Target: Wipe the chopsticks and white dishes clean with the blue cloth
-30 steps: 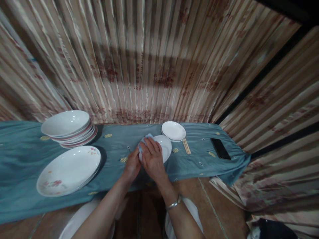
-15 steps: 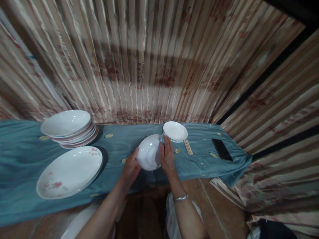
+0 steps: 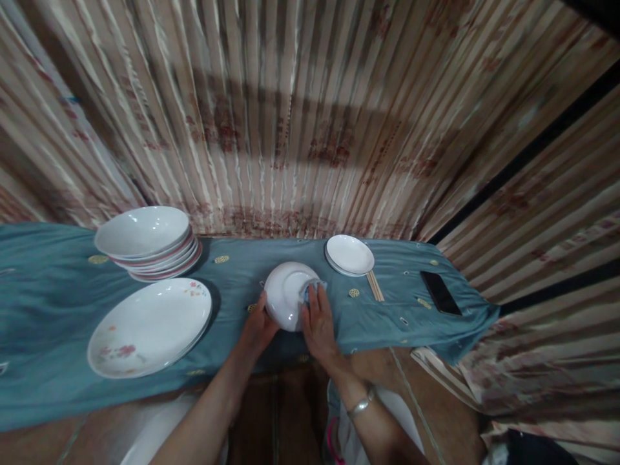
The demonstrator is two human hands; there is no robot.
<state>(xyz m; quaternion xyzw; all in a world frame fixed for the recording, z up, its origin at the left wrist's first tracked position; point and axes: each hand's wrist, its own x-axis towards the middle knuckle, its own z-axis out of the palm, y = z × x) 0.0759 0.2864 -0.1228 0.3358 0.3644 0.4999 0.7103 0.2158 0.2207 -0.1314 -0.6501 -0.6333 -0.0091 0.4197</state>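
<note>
My left hand [image 3: 261,323] grips the near left edge of a small white plate [image 3: 281,294], its fingers closed on the rim. The plate hangs tilted above the tablecloth, and a raised foot ring shows on the face turned up to me. A bluish-white cloth [image 3: 314,285] is under the fingers of my right hand [image 3: 317,320], pressed against the plate's right side. Part of the cloth is hidden by those fingers. Just beyond, to the right, lies a short stack of small white plates [image 3: 349,254].
Wooden chopsticks [image 3: 375,286] lie beside the small stack, with a black phone [image 3: 440,292] farther right. On the left stand stacked white bowls [image 3: 145,232] and large oval floral plates [image 3: 150,326]. A teal tablecloth [image 3: 232,265] covers the table; a pleated curtain [image 3: 271,129] hangs behind.
My right hand has slid the cloth from the plate's upper right rim down and inward onto its face. The plate has turned, and its foot ring shows higher up. The view has shifted slightly.
</note>
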